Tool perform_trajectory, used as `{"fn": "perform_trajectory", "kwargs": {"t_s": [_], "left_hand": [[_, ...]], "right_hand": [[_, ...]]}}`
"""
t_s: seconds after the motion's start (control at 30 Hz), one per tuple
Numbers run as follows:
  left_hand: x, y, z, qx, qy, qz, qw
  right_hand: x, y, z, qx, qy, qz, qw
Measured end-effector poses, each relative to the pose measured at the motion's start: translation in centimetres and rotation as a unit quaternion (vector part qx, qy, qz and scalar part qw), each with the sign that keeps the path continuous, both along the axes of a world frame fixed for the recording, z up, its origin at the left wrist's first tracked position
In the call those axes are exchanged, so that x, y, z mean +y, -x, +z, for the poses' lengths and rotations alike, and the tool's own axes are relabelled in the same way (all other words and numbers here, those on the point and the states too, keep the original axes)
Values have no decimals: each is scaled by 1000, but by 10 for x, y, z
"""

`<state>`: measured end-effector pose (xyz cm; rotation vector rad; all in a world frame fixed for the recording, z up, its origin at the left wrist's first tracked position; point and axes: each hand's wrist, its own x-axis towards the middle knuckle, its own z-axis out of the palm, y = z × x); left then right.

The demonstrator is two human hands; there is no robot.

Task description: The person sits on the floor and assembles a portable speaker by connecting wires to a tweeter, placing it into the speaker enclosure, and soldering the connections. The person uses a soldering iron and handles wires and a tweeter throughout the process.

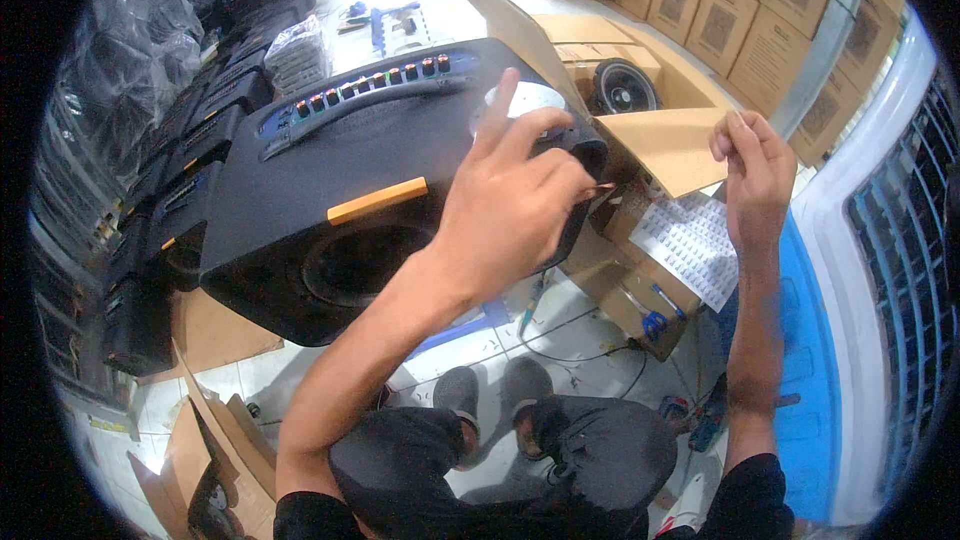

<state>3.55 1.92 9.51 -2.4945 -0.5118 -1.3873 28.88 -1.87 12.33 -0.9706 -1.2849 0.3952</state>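
A large black speaker cabinet (pixel 270 170) lies in front of me, with a row of knobs (pixel 375 82) and a handle along its top and a yellow bar (pixel 377 201) on it. My left hand (pixel 515 185) is over its right part, index finger stretched out, the other fingers curled. A thin copper-coloured piece (pixel 603 187) juts out by its thumb; its kind is unclear. Behind this hand sits a white round object (pixel 535 105), partly hidden. To the right, my right hand (pixel 757 165) is raised with fingertips pinched together beside a cardboard flap (pixel 672 145). What they hold is too small to name.
An open carton holds a round speaker driver (pixel 625 87). A sheet of small labels (pixel 688 245), blue-handled scissors (pixel 652 322) and a pen lie on cardboard nearby. A power drill (pixel 708 418) is beside my right leg. Stacked cartons (pixel 722 15) stand behind; more black cabinets (pixel 190 195) line the left.
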Motion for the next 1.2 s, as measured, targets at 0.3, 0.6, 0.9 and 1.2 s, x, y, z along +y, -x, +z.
{"fn": "perform_trajectory", "kwargs": {"t_s": [0.3,0.6,0.9,1.2], "left_hand": [[-4,-9,0,-7,13,16,1000],[-4,-9,0,-20,27,13,999],[-2,-10,-2,9,17,12,1000],[-2,-11,-7,1,-1,18,1000]], "right_hand": [[-18,35,-13,-407,-104,-13,907],[-7,34,-9,-479,-191,-11,857],[-3,30,-7,-526,-253,12,812],[-3,30,-7,-505,-190,30,842]]}}
